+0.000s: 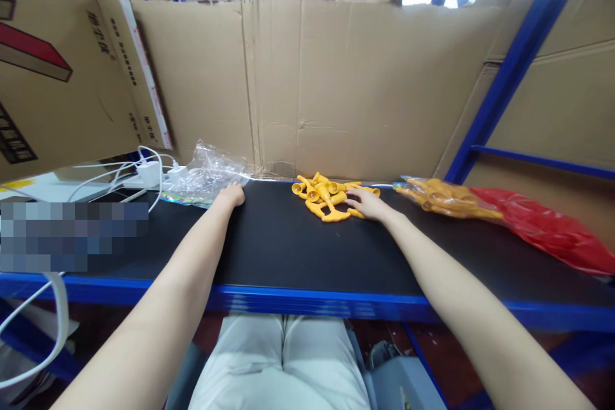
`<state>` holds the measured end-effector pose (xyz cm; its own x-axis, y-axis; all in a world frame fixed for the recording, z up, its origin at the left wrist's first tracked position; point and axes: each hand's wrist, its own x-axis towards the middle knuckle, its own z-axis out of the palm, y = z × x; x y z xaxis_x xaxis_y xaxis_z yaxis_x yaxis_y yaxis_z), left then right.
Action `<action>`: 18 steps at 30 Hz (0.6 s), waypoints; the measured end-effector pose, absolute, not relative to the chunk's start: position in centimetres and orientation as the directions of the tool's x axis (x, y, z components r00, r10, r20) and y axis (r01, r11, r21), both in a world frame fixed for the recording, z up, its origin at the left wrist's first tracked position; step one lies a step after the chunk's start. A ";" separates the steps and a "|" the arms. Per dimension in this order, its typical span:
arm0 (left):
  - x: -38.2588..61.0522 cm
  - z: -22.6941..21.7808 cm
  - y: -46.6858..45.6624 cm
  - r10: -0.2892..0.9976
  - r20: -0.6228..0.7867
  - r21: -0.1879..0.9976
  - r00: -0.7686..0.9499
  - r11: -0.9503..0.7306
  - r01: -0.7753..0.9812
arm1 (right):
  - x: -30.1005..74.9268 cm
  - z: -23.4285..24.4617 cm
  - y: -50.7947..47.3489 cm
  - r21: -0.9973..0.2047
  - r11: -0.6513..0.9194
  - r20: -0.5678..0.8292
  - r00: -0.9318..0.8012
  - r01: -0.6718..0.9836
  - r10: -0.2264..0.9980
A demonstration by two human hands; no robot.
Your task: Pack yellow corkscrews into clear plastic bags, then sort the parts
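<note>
A loose pile of yellow plastic pieces (327, 195), some with cup-shaped ends and some curved, lies on the black tabletop in front of me. My right hand (368, 204) reaches into the pile's right side, fingers stretched and apart, touching the pieces. At the right edge of a crumpled clear plastic bag (206, 173), my left hand (234, 194) has its fingers curled on the film; the fingertips are partly hidden. The bag has a colourful strip along its lower edge.
On the right lie a clear bag of yellow pieces (432, 195) and a red plastic bag (552, 227). White chargers and cables (148, 172) crowd the left. A cardboard wall (336, 90) stands behind; a blue metal edge (317, 300) runs along the front.
</note>
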<state>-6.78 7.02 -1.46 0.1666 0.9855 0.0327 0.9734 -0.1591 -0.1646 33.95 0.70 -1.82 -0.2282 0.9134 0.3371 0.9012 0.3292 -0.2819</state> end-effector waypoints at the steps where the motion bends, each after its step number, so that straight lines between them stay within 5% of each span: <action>1: -6.7 -1.4 7.0 0.990 0.040 -0.162 0.134 -0.126 0.979 | 33.9 -1.7 0.7 -0.270 0.339 0.360 -0.232 0.901 0.904; 7: -6.0 -0.8 6.4 0.999 0.021 -0.161 0.029 -0.026 0.987 | 35.1 0.0 0.2 -0.306 0.302 0.569 -0.081 0.903 0.819; 13: -6.0 0.2 6.2 0.997 -0.044 -0.205 0.057 -0.065 0.977 | 38.7 1.8 -0.5 -0.376 -0.018 0.693 0.295 0.926 0.658; 18: -5.3 1.1 5.5 0.990 -0.060 -0.230 0.127 -0.138 0.963 | 41.1 2.7 -0.6 -0.199 -0.275 0.659 0.336 0.941 0.673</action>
<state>-5.31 5.52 1.08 0.1273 0.9901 -0.0600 0.9634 -0.1378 -0.2301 41.06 -0.62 2.69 0.3364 0.6728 0.6589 0.9405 -0.2755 -0.1988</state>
